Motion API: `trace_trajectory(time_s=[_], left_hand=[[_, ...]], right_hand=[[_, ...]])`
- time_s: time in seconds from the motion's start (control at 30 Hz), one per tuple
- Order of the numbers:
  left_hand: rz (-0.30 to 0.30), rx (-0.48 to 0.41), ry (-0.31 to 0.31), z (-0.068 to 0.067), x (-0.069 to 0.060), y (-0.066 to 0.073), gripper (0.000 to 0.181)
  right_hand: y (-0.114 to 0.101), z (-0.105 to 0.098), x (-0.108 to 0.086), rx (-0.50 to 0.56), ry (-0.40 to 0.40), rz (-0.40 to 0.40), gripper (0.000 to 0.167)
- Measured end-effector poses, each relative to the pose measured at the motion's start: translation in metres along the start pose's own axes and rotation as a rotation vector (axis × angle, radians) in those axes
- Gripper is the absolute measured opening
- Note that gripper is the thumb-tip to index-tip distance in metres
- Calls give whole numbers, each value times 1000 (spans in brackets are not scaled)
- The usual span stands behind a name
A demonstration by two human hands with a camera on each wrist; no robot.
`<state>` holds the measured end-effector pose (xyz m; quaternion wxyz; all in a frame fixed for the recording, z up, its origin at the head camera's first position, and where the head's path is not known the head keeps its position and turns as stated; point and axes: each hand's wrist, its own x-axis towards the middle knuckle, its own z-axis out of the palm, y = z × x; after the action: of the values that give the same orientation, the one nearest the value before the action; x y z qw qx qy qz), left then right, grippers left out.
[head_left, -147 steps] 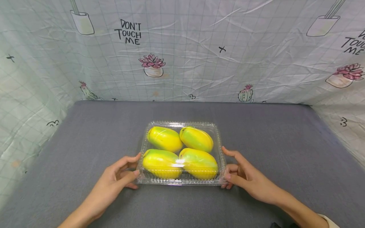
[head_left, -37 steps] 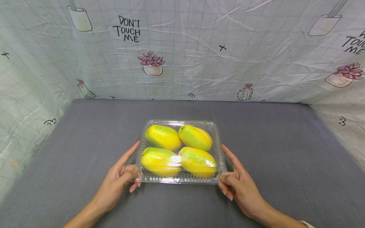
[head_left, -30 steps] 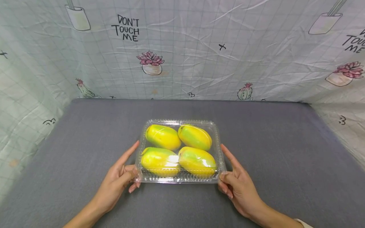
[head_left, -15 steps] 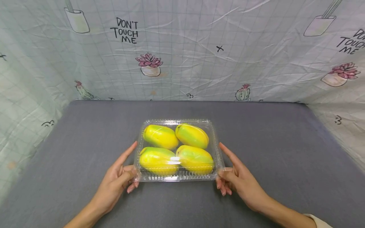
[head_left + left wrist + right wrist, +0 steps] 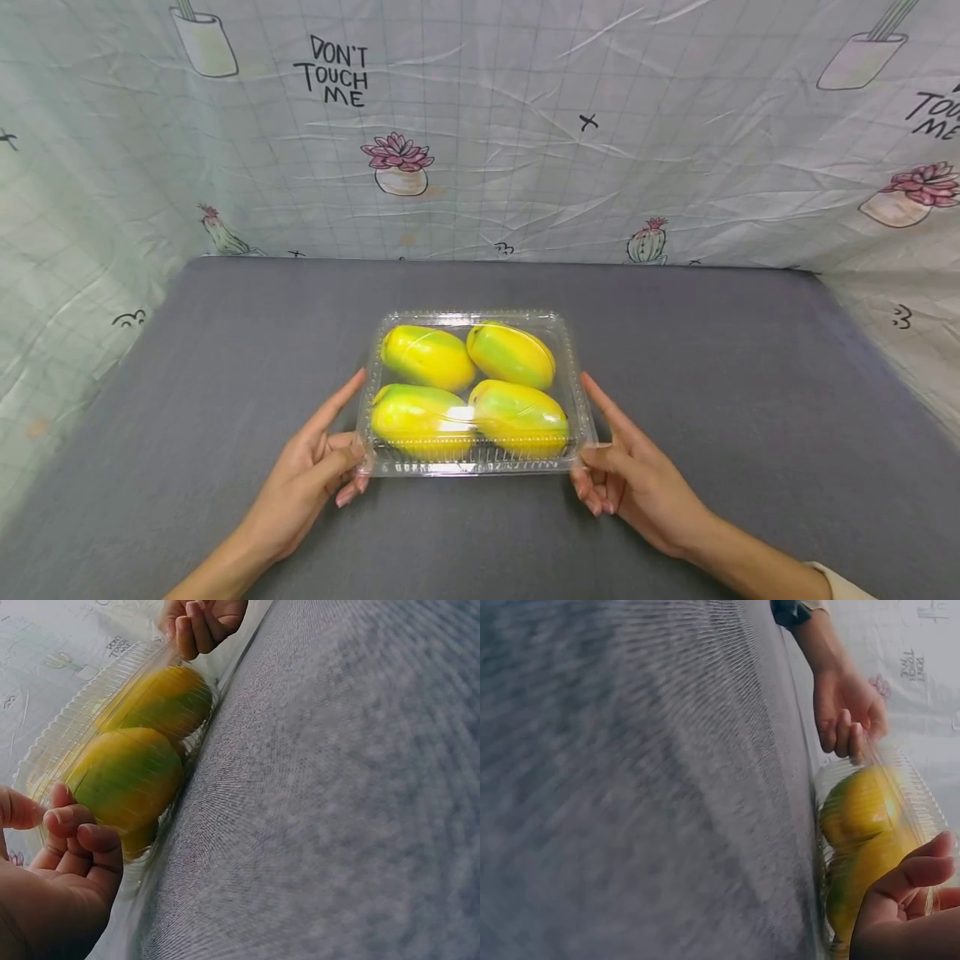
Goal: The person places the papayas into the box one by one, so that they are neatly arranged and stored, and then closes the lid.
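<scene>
A clear plastic clamshell box (image 5: 472, 468) with its lid down lies on the grey tabletop, holding several yellow-green mangoes (image 5: 427, 358) in two rows. At its near left corner, my left hand (image 5: 303, 475) pinches the rim between thumb and curled fingers, the index finger stretched along the side. My right hand (image 5: 641, 479) grips the near right corner in much the same way, index finger pointing forward. The left wrist view shows the box's ribbed wall (image 5: 67, 716) and bent left fingers (image 5: 97, 840). Fingertips under the rim are partly hidden in the head view.
Grey cloth (image 5: 750, 375) covers the table around the box. Behind and at both sides hangs a pale curtain (image 5: 510, 183) printed with cacti and lettering. A dark band (image 5: 789, 611) shows at the left wrist in the right wrist view.
Since the oldest frame both index fingers have straightened along the box's sides, and thumbs have come onto its near corners. Over the last second the hands and box barely shift.
</scene>
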<state>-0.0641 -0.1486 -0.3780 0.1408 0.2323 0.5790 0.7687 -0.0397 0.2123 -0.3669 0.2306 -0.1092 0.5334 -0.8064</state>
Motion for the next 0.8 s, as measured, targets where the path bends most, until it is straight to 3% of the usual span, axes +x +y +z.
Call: trace_trajectory(time_s=[0.3,0.5,0.6,0.8], left_hand=[[-4,-18,-21,-1,1,0,71],[-55,21,13,1,1,6,71],[-57,38,24,3,1,9,74],[-21,71,15,5,1,9,78]], right_hand=[[4,4,-3,42,74,22,72],[10,12,-8,101,138,-5,69],[7,14,-7,49,203,23,69],[-8,17,-3,-104,324,168,70]])
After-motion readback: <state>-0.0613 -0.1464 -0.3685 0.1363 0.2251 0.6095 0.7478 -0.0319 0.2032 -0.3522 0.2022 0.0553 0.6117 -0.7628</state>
